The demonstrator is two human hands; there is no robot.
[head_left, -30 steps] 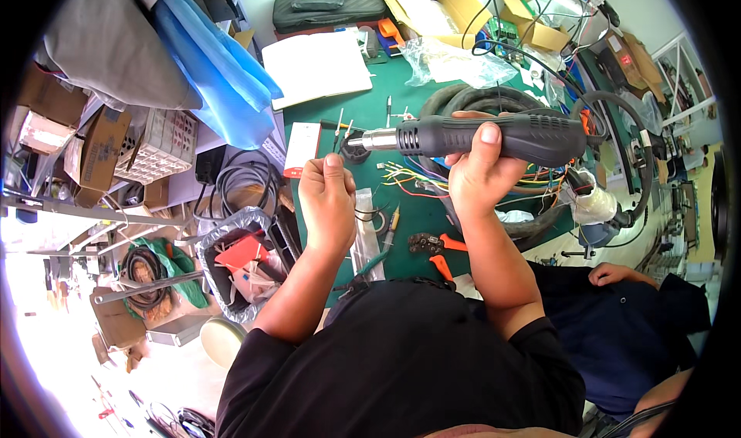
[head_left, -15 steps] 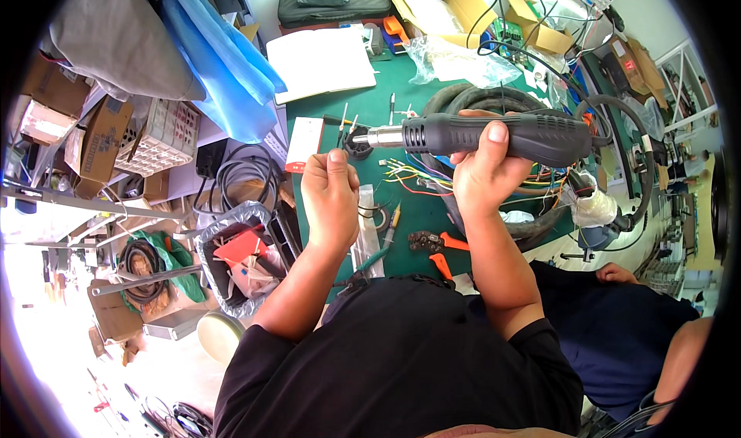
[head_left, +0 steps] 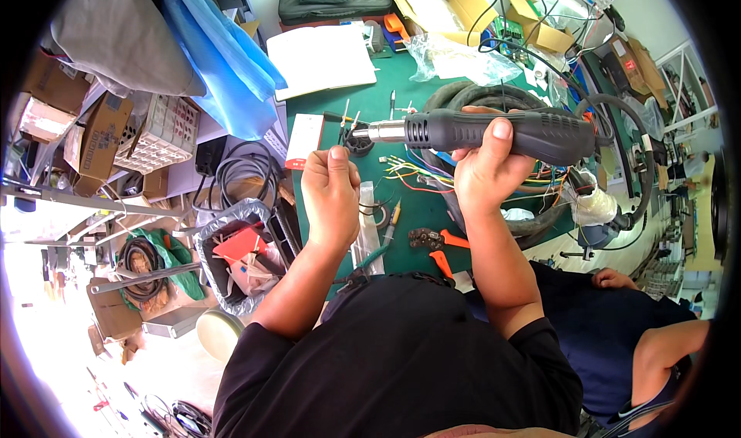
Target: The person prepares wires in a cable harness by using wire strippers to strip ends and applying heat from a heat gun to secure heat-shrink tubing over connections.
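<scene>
My right hand is wrapped round a black hot air gun, held level above the bench with its metal nozzle pointing left. My left hand is closed with the thumb on top, just below and left of the nozzle tip; whatever its fingers may hold is hidden. Behind the gun lies a thick black cable coil, and thin coloured wires fan out from it under the gun. Crimping pliers with orange handles lie between my forearms.
The green bench also bears an open notebook, a white and red box, a plastic bag and cardboard boxes. A lined bin stands left. Another person in a dark shirt sits close on the right.
Both my hands and the hot air gun keep nearly the same place, with only a slight shift. The other person's arm at the lower right has moved.
</scene>
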